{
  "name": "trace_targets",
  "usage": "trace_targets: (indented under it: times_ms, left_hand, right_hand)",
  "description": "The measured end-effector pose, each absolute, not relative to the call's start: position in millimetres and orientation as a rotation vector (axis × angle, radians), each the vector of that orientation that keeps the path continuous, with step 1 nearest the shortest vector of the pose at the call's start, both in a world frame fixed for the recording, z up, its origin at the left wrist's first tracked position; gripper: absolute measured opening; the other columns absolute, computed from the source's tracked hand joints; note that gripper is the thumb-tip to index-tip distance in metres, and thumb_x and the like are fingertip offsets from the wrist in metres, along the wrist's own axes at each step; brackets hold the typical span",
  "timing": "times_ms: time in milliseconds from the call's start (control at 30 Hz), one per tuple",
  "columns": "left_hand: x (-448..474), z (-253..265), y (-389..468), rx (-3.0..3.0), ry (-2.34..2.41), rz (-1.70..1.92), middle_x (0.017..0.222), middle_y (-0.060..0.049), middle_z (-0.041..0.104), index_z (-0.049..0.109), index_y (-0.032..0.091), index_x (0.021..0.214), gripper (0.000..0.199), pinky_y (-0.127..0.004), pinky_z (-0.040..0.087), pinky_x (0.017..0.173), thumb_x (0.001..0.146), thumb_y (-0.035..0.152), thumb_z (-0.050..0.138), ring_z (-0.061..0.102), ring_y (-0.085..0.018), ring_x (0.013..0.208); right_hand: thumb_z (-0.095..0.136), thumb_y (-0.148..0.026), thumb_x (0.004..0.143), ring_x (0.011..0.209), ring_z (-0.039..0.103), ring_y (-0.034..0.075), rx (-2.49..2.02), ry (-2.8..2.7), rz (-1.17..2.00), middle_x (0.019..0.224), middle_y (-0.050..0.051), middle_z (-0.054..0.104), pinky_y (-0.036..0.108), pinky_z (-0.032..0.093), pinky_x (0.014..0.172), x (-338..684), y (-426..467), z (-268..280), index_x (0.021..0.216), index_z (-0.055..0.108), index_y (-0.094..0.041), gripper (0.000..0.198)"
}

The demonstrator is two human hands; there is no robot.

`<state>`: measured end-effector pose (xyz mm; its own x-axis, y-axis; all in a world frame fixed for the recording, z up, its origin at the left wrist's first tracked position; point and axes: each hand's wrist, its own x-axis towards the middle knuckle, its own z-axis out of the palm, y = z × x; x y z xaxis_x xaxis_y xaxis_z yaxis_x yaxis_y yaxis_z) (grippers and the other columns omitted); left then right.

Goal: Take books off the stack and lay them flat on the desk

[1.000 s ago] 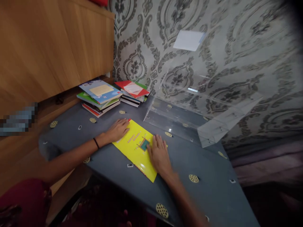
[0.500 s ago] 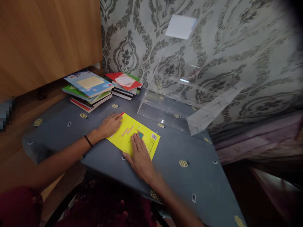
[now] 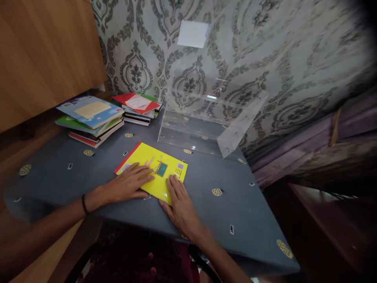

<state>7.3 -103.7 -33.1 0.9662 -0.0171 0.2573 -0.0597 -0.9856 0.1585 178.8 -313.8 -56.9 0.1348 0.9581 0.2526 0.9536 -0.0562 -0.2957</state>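
Note:
A yellow book point(image 3: 153, 157) with a red spine lies flat on the dark table point(image 3: 203, 228), its printed cover facing up. My left hand point(image 3: 129, 182) rests with outstretched fingers across the cover's near left part. On the near right corner lies my right hand point(image 3: 181, 204), fingers straight and close together, thumb at the near edge. Neither hand wraps around anything. A dark band circles my left wrist.
Two stacks of books stand at the back left, one topped by a blue book point(image 3: 91, 110), the other by a red book point(image 3: 137, 103). Behind the yellow book is a clear plastic rack point(image 3: 235, 127) against the patterned wall. A wooden cabinet point(image 3: 50, 55) borders the left.
My left hand has moved from the book's far left corner to its near left part, uncovering the red spine. My right hand has slid toward the near right corner. The camera view has shifted.

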Motion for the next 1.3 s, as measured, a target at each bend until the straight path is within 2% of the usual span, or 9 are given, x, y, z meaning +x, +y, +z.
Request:
trace_targets:
  times_ms: [233, 367, 433, 533, 700, 900, 1033, 1167, 1300]
  left_hand:
    - [8.9, -35.6, -104.4, 3.158, -0.240, 0.587, 0.123, -0.014, 0.070, 0.060, 0.015, 0.125, 0.039, -0.039, 0.047, 0.104, 0.103, 0.043, 0.044, 0.062, -0.024, 0.122]
    - [16.9, -30.8, -102.6, 3.203, -0.229, 0.653, 0.095, -0.008, 0.075, 0.064, 0.017, 0.100, 0.031, -0.031, 0.054, 0.083, 0.106, 0.034, 0.038, 0.070, -0.019, 0.093]
    - [22.9, -27.1, -102.4, 3.196, -0.147, 0.669, 0.079, -0.005, 0.072, 0.062, 0.018, 0.090, 0.036, -0.027, 0.052, 0.068, 0.107, 0.033, 0.034, 0.069, -0.016, 0.075]
    - [29.8, -18.2, -105.3, 3.082, -0.034, 0.659, 0.072, -0.003, 0.068, 0.060, 0.018, 0.088, 0.039, -0.024, 0.045, 0.058, 0.107, 0.035, 0.031, 0.063, -0.015, 0.063]
    - [32.8, 11.8, -115.5, 2.617, 0.199, 0.456, 0.063, 0.003, 0.053, 0.053, 0.019, 0.075, 0.042, -0.023, 0.037, 0.056, 0.105, 0.039, 0.032, 0.051, -0.011, 0.056]
    - [33.3, 44.9, -126.7, 1.927, 0.419, 0.333, 0.057, 0.006, 0.040, 0.042, 0.019, 0.062, 0.050, -0.021, 0.030, 0.048, 0.093, 0.058, 0.045, 0.036, -0.008, 0.051]
    - [36.6, 50.6, -133.9, 1.434, 0.530, 0.362, 0.056, 0.004, 0.055, 0.055, 0.018, 0.069, 0.052, -0.022, 0.038, 0.046, 0.081, 0.068, 0.062, 0.046, -0.009, 0.047]
    - [39.3, 52.1, -139.6, 1.090, 0.621, 0.507, 0.067, -0.003, 0.071, 0.067, 0.015, 0.078, 0.050, -0.026, 0.050, 0.055, 0.067, 0.062, 0.080, 0.061, -0.014, 0.054]
    - [34.8, 41.5, -136.3, 0.905, 0.710, 0.671, 0.073, -0.004, 0.074, 0.069, 0.014, 0.080, 0.046, -0.028, 0.054, 0.060, 0.066, 0.055, 0.084, 0.065, -0.015, 0.059]
  right_hand:
    - [0.060, -0.044, 0.095, 0.148, 0.034, 0.032, -1.949, -1.835, 0.076, 0.157, 0.019, 0.042, 0.057, 0.038, 0.118, 186.0, -317.4, -50.8, 0.152, 0.041, -0.013, 0.068]
    - [0.061, -0.042, 0.094, 0.139, 0.049, 0.028, -1.862, -1.700, 0.233, 0.148, 0.014, 0.055, 0.053, 0.043, 0.114, 201.6, -321.8, -47.6, 0.144, 0.053, -0.021, 0.055]
    - [0.058, -0.039, 0.096, 0.129, 0.060, 0.026, -1.833, -1.579, 0.305, 0.137, 0.011, 0.065, 0.050, 0.050, 0.108, 210.3, -322.1, -45.2, 0.138, 0.059, -0.023, 0.044]
    - [0.056, -0.037, 0.097, 0.118, 0.066, 0.026, -1.812, -1.479, 0.317, 0.123, 0.009, 0.072, 0.047, 0.054, 0.101, 222.1, -318.3, -40.3, 0.125, 0.068, -0.024, 0.033]
    - [0.063, -0.039, 0.092, 0.112, 0.067, 0.028, -1.670, -1.497, 0.341, 0.115, 0.007, 0.076, 0.050, 0.050, 0.102, 239.8, -308.3, -33.9, 0.109, 0.076, -0.027, 0.024]
    - [0.085, -0.046, 0.070, 0.093, 0.072, 0.027, -1.452, -1.067, 0.673, 0.098, 0.004, 0.079, 0.043, 0.056, 0.090, 251.1, -300.1, -30.5, 0.094, 0.078, -0.025, 0.033]
    - [0.092, -0.042, 0.061, 0.085, 0.073, 0.021, -1.149, -0.673, 0.750, 0.093, 0.000, 0.079, 0.033, 0.059, 0.082, 246.9, -283.3, -17.0, 0.095, 0.074, -0.026, 0.041]
    - [0.092, -0.036, 0.063, 0.091, 0.074, 0.020, -0.951, -0.449, 0.802, 0.105, 0.000, 0.078, 0.031, 0.061, 0.080, 228.0, -263.4, -2.2, 0.108, 0.068, -0.028, 0.052]
    - [0.090, -0.042, 0.065, 0.081, 0.075, 0.022, -0.951, -0.428, 1.039, 0.098, 0.004, 0.079, 0.031, 0.063, 0.068, 203.0, -253.1, 3.0, 0.102, 0.067, -0.023, 0.047]
